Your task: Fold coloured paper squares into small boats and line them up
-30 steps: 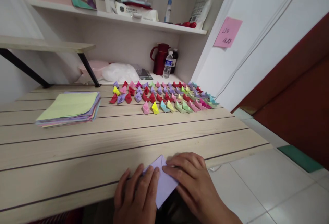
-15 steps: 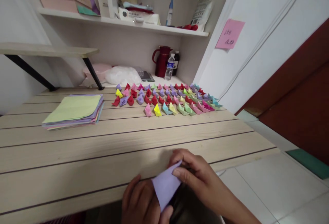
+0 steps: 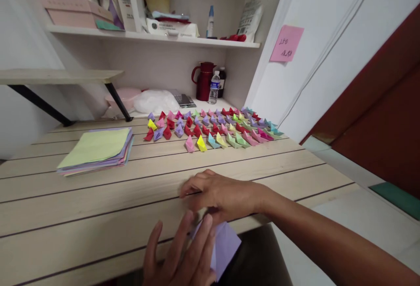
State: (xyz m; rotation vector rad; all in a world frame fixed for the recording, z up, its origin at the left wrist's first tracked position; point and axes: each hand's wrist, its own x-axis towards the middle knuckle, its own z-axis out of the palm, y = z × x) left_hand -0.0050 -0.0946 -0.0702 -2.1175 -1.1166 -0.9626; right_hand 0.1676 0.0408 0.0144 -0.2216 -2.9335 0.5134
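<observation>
While the right hand (image 3: 219,196) arches above it, fingers curled and blurred, a folded purple paper (image 3: 226,248) sits in front of the stack of coloured paper (image 3: 95,150) and to its right. The left hand (image 3: 182,257), also in front of the stack and right of it, covers part of the purple paper, its fingers stretched out and spaced apart; whether either hand pinches the paper cannot be told. To the right of the stack spread rows of small paper boats (image 3: 215,130), many red, pink or purple. Behind the stack stands a black-legged wooden riser (image 3: 49,75); behind and to its right, a dark red jug (image 3: 204,82). Well to the stack's right hangs a pink note (image 3: 287,44)
</observation>
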